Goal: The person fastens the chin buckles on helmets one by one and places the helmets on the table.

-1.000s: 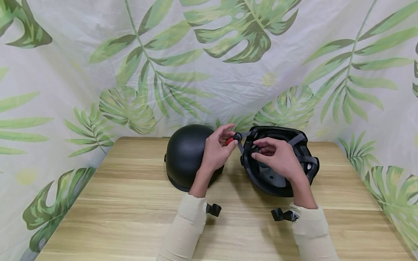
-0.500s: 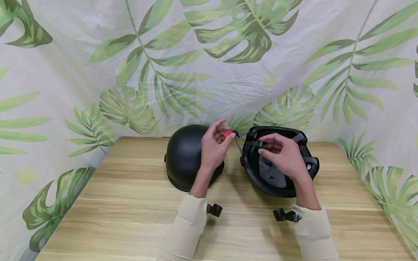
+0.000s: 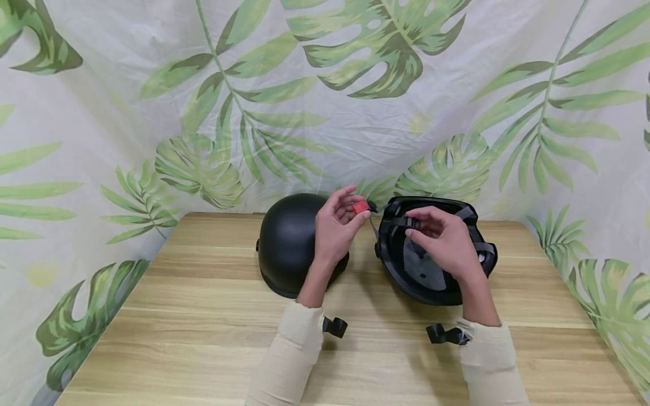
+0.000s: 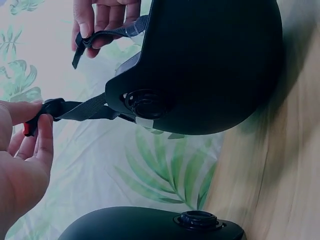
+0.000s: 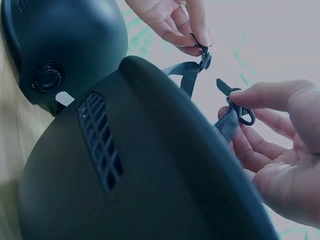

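A black helmet [image 3: 401, 286] lies upside down on the table, its padded inside facing up. My left hand [image 3: 332, 234] pinches a red-and-black chin strap buckle [image 3: 360, 207] just off the helmet's left side. From there a grey strap [image 4: 82, 110] runs back to the helmet, as the left wrist view shows. Over the helmet's opening, my right hand [image 3: 447, 239] pinches a black buckle [image 5: 242, 107] on the other strap [image 5: 228, 124] between thumb and fingers. The two buckles are apart from each other.
A second black helmet [image 3: 289, 242], dome up, stands left of the first, partly behind my left forearm. Wood-grain table [image 3: 203, 338] spreads in front. A leaf-print cloth [image 3: 325, 124] hangs right behind the helmets. Black camera mounts [image 3: 335, 327] sit at both wrists.
My left hand has turned the buckle so its red face shows more. My right hand has shifted slightly right, and its black buckle has come into sight over the helmet.
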### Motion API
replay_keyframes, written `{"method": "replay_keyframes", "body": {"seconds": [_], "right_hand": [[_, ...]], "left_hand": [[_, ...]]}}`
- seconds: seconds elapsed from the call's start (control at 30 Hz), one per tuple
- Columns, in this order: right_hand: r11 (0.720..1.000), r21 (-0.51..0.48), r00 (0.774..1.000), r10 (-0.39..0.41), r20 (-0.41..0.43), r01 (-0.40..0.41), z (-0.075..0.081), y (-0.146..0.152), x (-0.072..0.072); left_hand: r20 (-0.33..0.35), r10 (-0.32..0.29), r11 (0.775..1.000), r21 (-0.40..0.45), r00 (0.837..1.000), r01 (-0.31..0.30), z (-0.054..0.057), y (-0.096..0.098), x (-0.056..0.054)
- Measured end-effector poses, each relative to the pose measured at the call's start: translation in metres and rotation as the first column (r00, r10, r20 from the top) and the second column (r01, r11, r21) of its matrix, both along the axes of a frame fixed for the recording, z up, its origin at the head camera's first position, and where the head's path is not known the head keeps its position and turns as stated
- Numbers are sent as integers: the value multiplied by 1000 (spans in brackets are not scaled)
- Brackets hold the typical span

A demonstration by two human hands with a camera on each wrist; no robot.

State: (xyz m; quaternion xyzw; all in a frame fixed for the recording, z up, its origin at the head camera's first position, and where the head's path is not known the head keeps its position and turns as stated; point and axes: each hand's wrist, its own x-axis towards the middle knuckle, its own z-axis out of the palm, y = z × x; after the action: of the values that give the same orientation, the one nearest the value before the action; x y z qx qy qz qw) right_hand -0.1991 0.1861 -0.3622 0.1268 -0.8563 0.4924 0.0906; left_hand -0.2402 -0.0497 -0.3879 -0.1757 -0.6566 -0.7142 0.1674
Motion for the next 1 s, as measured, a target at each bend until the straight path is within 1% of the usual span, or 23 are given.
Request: {"method": "replay_keyframes", "body": {"seconds": [0.13, 0.23, 0.33, 0.5, 0.6, 0.7, 0.8, 0.9, 1.0], "right_hand": [[1000, -24, 1000, -12, -20, 12, 0, 3, 0], [999, -36, 1000, -15, -11, 15, 0, 4, 1], [999, -37, 1000, -18, -1, 18, 0, 4, 0], [999, -39, 1000, -17, -9, 16, -2, 4, -1], [998, -54, 1000, -15, -18, 14, -2, 5, -1], [997, -82, 1000, -12, -25, 10, -1, 6, 0], [994, -112, 1000, -4, -29, 1, 1, 9, 0], [992, -127, 1000, -3, -23, 0, 3, 12, 1], [991, -132, 1000, -6, -12, 5, 4, 16, 1]], "left_hand": [[2, -8, 1000, 19, 1000, 8, -1, 3, -1], [20, -27, 999, 42, 999, 26, -2, 4, -2], [32, -50, 995, 84, 998, 47, -2, 7, -3], [20, -97, 978, 189, 995, 91, -2, 14, -5], [11, -123, 970, 211, 992, 118, -2, 21, -4], [-2, -140, 973, 188, 990, 138, -3, 27, -4], [-13, -140, 982, 123, 990, 140, -4, 31, -3], [-6, -122, 992, 22, 993, 122, -7, 34, -3], [8, -102, 991, -90, 995, 102, -10, 37, -1]]}}
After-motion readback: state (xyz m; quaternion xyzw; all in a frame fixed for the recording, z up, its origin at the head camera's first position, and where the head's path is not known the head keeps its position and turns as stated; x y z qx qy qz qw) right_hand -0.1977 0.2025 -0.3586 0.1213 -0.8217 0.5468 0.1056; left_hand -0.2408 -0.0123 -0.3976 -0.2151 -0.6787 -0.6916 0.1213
